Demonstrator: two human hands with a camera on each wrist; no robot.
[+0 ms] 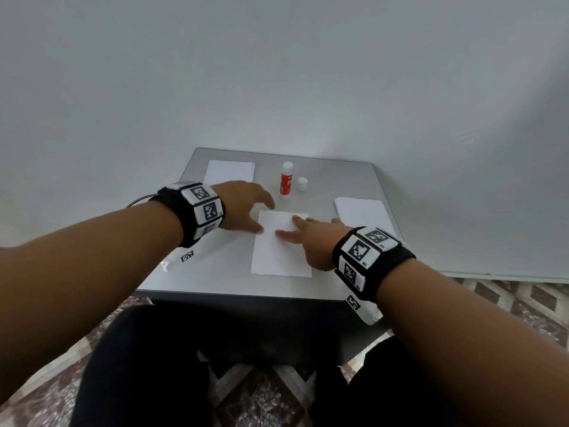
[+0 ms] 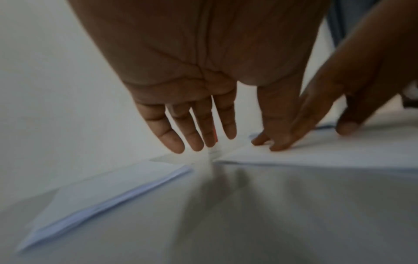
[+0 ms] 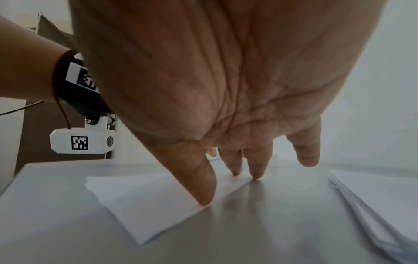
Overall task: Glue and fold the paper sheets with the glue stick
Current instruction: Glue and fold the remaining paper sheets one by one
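Observation:
A white paper sheet lies flat in the middle of the grey table. My right hand presses on its far right part with straight fingers; in the right wrist view the thumb and fingertips touch the sheet along its edge. My left hand is spread open at the sheet's far left corner and holds nothing; its fingers hover just above the table. The red and white glue stick stands uncapped behind the sheet, with its white cap beside it.
One stack of white sheets lies at the back left and another stack at the right, close to my right wrist. The table stands against a plain wall. My knees are under its near edge, above a patterned floor.

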